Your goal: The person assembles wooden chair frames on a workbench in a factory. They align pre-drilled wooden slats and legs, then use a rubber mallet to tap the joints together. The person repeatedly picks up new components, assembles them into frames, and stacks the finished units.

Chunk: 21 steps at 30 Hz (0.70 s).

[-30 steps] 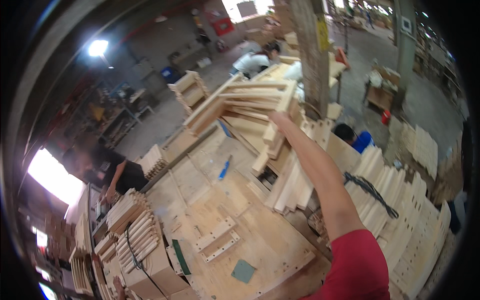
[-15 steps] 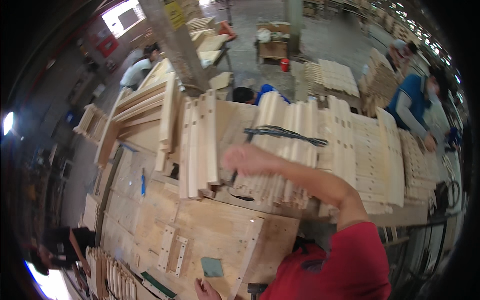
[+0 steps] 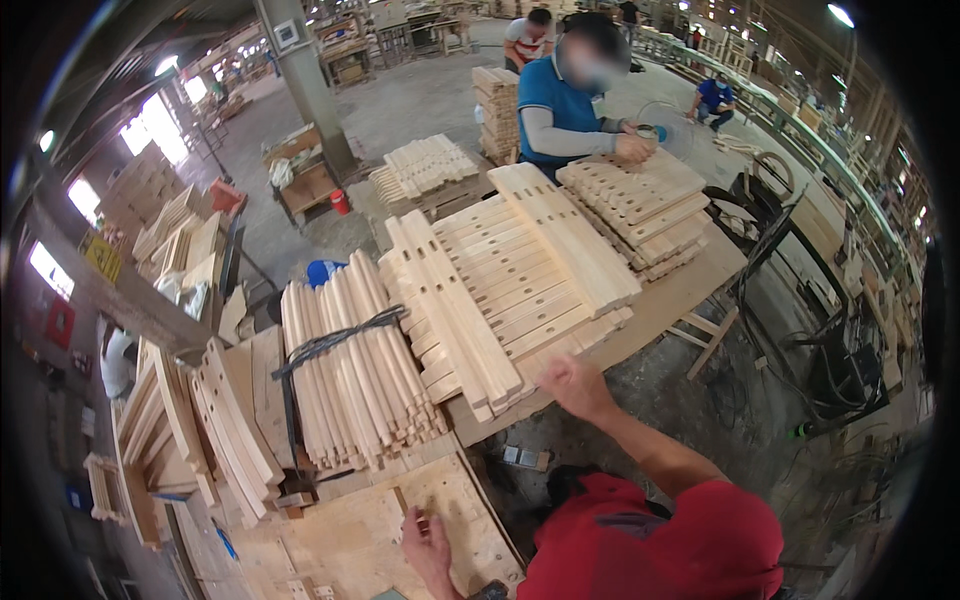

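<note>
On the near side of the rod bundle (image 3: pixel 360 385), the left hand (image 3: pixel 428 545) is over the plywood worktop (image 3: pixel 340 535), fingers curled by a small wooden strip (image 3: pixel 398 500); whether they grip it I cannot tell. A dark cable (image 3: pixel 345 340) crosses the bundle; if it is not tied tight, a knock could set rods rolling. To the bundle's right, the blurred right hand (image 3: pixel 572 388) appears loosely closed beside the near end of the slotted-board stack (image 3: pixel 530 290); contact is unclear. Paired narrow boards (image 3: pixel 455 315) and a wider board (image 3: pixel 565 240) lie across that stack; bumping or tugging an end could slide one off the edge, or catch the fingers beneath. Farther right and beyond the bundle, a person in blue (image 3: pixel 555 120) works at a smaller stack (image 3: pixel 640 200), which a hard shove through the boards might disturb.
</note>
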Each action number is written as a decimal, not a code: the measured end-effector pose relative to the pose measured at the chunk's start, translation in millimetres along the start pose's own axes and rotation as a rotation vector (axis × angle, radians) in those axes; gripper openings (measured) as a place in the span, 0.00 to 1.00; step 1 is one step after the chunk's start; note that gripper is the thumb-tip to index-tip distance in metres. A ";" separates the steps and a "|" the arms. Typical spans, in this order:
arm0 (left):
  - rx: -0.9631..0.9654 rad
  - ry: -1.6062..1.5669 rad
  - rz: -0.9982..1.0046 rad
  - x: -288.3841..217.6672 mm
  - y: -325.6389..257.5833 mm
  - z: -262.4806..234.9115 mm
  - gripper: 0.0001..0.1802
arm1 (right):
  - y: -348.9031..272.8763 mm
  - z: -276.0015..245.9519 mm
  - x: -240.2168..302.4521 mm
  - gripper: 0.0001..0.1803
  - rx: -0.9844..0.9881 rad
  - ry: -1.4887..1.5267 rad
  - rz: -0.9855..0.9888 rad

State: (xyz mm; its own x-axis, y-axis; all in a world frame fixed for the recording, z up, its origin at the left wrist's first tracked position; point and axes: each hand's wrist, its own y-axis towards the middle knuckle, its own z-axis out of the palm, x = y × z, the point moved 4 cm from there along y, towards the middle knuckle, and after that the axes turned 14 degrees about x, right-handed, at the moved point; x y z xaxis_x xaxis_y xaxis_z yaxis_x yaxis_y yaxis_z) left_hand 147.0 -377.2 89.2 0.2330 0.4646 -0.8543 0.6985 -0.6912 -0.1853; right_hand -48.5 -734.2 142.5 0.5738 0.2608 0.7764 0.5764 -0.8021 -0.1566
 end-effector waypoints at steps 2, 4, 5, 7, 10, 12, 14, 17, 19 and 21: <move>0.088 0.025 -0.054 -29.7 8.0 37.3 0.19 | 16.0 -42.6 -30.7 0.32 -0.182 0.060 0.027; 0.142 -0.137 0.009 -59.6 17.0 82.6 0.18 | 34.7 -94.8 -62.0 0.36 -0.420 -0.224 0.048; 0.182 -0.222 0.020 -69.5 24.4 105.8 0.19 | 45.6 -112.4 -74.1 0.39 -0.424 -0.224 0.075; 0.299 -0.374 0.056 -104.4 40.9 159.2 0.20 | 62.3 -152.8 -104.2 0.44 -0.433 -0.239 0.143; 0.411 -0.492 0.224 -167.0 91.9 253.8 0.21 | 101.9 -188.8 -148.1 0.44 -0.275 -0.293 0.177; 0.281 -0.275 0.361 -208.0 137.7 287.5 0.23 | 138.2 -177.9 -144.5 0.44 -0.041 -0.206 0.239; 0.195 -0.022 0.424 -256.7 178.5 327.1 0.26 | 157.8 -190.8 -151.1 0.41 -0.093 -0.282 0.139; 0.177 0.146 0.281 -297.4 213.4 367.5 0.29 | 169.8 -194.9 -172.4 0.39 -0.076 -0.274 0.103; 0.196 0.171 0.144 -309.8 217.4 389.3 0.29 | 171.8 -200.6 -180.6 0.41 -0.015 -0.212 0.115; 0.094 0.154 0.121 -297.2 214.6 381.3 0.27 | 166.4 -193.6 -170.4 0.47 0.104 -0.099 0.101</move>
State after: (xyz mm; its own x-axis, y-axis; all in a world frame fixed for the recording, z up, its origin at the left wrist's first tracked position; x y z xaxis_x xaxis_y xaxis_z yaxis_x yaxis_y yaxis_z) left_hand -30.3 -874.7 118.1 0.4173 0.4492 -0.7900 0.5949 -0.7922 -0.1362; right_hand -163.1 -1016.1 102.3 0.6833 0.2376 0.6904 0.5673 -0.7680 -0.2972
